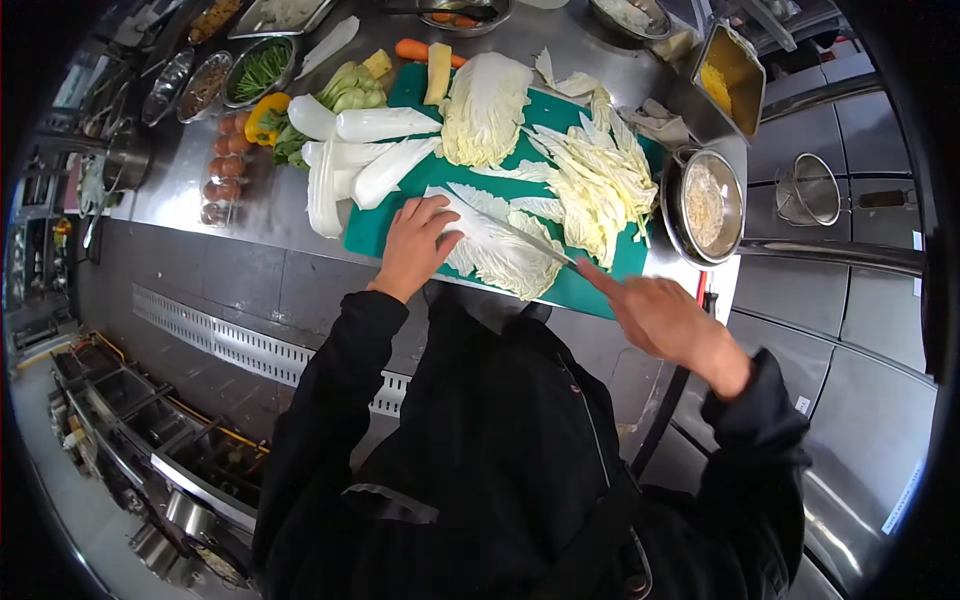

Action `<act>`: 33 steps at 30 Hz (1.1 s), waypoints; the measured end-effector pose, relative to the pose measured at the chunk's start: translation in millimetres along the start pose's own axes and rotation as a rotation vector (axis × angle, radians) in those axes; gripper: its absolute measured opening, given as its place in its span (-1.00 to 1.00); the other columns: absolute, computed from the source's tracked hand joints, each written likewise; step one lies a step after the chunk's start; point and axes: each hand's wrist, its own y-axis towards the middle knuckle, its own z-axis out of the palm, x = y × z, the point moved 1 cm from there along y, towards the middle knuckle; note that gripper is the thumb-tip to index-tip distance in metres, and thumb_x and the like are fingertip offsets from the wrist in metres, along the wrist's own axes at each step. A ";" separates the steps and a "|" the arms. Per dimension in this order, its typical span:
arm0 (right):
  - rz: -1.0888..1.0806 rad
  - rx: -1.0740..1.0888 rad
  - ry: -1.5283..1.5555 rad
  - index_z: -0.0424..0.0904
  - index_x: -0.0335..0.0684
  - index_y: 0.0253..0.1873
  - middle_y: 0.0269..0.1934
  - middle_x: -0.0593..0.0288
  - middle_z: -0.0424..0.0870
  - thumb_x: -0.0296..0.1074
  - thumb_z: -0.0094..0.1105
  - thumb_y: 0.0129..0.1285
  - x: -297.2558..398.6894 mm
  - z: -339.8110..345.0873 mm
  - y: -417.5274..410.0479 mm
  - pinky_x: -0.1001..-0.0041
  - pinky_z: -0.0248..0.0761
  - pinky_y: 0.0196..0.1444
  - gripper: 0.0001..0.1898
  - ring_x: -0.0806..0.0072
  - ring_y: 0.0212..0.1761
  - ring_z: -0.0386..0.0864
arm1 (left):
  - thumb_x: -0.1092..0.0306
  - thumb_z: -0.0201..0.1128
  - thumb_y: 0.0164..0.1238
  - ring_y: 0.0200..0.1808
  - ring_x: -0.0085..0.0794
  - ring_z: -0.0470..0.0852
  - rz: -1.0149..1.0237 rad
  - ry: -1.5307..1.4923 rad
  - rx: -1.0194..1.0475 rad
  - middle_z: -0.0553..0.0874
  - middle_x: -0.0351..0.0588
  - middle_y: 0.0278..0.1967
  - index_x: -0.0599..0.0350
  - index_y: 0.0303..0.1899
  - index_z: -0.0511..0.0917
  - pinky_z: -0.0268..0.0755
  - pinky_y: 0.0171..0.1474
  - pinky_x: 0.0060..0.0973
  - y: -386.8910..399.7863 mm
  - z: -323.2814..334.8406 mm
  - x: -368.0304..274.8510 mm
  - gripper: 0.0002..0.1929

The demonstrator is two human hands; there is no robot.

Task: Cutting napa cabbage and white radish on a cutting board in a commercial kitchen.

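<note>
My left hand [421,244] presses on the white stem end of a napa cabbage leaf [499,259], fingers spread along it. In my right hand [667,319] is the handle of a kitchen knife [529,238]; its blade lies lengthwise over the leaf. Under them is a green cutting board [371,227]. Cut leafy cabbage pieces [600,187] are heaped on the board's right part. A larger napa cabbage piece [486,105] lies at the board's back, beside a pale yellow block [437,73]. White cabbage stems [386,124] are piled at the board's left edge.
Nested metal bowls [703,206] with a pale crumbly food stand right of the board. A deep metal container [724,82] holds yellow food. Packed eggs [225,166], a yellow bell pepper [266,118] and a bowl of cut greens [259,71] are at left. A carrot [420,51] lies behind.
</note>
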 end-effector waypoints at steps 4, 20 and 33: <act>0.118 0.131 0.037 0.17 -0.11 0.60 -0.51 -0.01 0.53 -0.51 0.05 0.33 -0.4 -15.6 -74.5 0.07 0.42 -0.31 -0.28 -0.01 -0.49 0.56 | 0.30 0.52 0.07 0.09 -0.22 0.53 -0.004 -0.018 0.029 0.60 -0.20 -0.01 0.03 -0.20 0.69 0.41 0.10 -0.21 14.1 -0.5 6.4 -0.75; -0.128 -0.047 -0.191 0.24 0.06 0.57 -0.42 0.03 0.58 -0.55 0.10 0.21 16.4 2.5 49.6 0.17 0.49 -0.30 -0.22 0.10 -0.39 0.64 | 0.28 0.56 -0.04 -0.15 -0.24 0.71 -0.134 -0.164 0.789 0.73 -0.01 -0.26 0.20 -0.23 0.73 0.54 -0.06 -0.37 128.7 -4.7 44.3 -0.68; 0.205 -0.161 -0.012 0.15 0.05 0.62 -0.39 0.01 0.58 -0.49 0.12 0.33 -14.4 23.7 -73.6 0.16 0.49 -0.34 -0.24 0.07 -0.49 0.59 | 0.27 0.55 0.07 -0.22 -0.24 0.63 -0.220 -0.207 0.561 0.61 -0.02 -0.29 0.20 -0.32 0.62 0.50 -0.12 -0.36 72.5 -19.6 49.9 -0.72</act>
